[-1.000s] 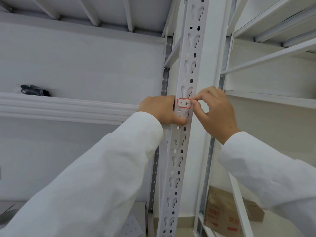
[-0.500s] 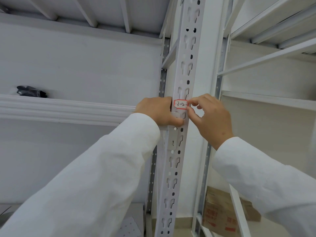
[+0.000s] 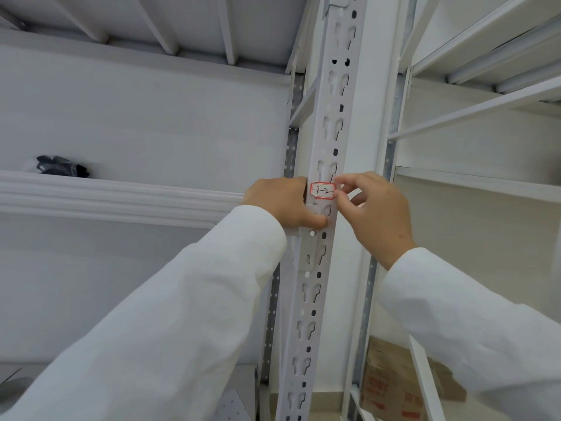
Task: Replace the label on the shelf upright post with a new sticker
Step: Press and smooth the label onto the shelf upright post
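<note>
A red-bordered label [image 3: 322,190] sits on the white slotted shelf post [image 3: 329,117]. Your left hand [image 3: 283,202] grips the post beside it; your right hand [image 3: 375,208] pinches the label's right edge between closed fingers [image 3: 340,199]. Whether it is going on or coming off is unclear.

Both arms raised, white sleeves reaching up and inward. Left hand [image 3: 285,205] wrapped around the upright post [image 3: 331,123], thumb pressed on its front face. Right hand [image 3: 375,208] beside it, thumb and forefinger pinched at the right edge of the label [image 3: 322,190], other fingers loosely curled.
</note>
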{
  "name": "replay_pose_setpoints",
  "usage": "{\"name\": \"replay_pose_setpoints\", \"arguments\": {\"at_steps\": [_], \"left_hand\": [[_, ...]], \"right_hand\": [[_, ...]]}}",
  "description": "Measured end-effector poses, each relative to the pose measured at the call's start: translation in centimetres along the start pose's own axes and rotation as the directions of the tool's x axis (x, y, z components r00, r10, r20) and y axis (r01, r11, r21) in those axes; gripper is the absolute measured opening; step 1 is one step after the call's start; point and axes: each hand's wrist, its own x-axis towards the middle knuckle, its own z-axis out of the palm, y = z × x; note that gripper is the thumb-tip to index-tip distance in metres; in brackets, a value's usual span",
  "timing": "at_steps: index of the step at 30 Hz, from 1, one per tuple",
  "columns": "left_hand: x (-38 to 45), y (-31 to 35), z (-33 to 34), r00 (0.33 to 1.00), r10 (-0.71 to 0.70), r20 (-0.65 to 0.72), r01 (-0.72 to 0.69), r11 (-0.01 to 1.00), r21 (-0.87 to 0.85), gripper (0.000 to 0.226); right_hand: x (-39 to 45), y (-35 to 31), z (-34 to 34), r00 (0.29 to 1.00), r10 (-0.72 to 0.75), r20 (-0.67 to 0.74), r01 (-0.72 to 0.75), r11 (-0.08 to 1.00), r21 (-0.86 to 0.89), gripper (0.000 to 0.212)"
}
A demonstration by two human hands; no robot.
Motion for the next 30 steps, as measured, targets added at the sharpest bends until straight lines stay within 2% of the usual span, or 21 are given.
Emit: {"name": "replay_pose_setpoints", "arguments": {"at_steps": [8, 14, 20, 24, 30], "left_hand": [[-0.1, 0.0, 0.0, 1.000, 0.000, -0.021, 0.000, 1.000, -0.010, 0.038], [-0.3, 0.2, -0.1, 1.000, 0.008, -0.023, -0.009, 1.000, -0.015, 0.039], [-0.2, 0.1, 0.1, 1.000, 0.002, -0.012, -0.002, 1.000, -0.012, 0.043], [0.0, 0.0, 0.1, 1.000, 0.006, -0.020, -0.006, 1.000, -0.005, 0.044], [-0.1, 0.0, 0.1, 0.999, 0.012, -0.030, -0.012, 1.000, -0.009, 0.043]], "right_hand": [[-0.3, 0.4, 0.8, 0.993, -0.068, -0.097, 0.063, 0.996, -0.063, 0.011], [-0.2, 0.6, 0.4, 0.980, -0.195, -0.032, 0.184, 0.959, -0.214, 0.009], [0.1, 0.7, -0.1, 0.996, -0.076, -0.050, 0.072, 0.993, -0.090, 0.012], [-0.1, 0.6, 0.4, 0.989, -0.136, -0.055, 0.129, 0.984, -0.124, 0.012], [-0.5, 0.6, 0.8, 0.987, -0.143, -0.071, 0.133, 0.983, -0.123, 0.013]]}}
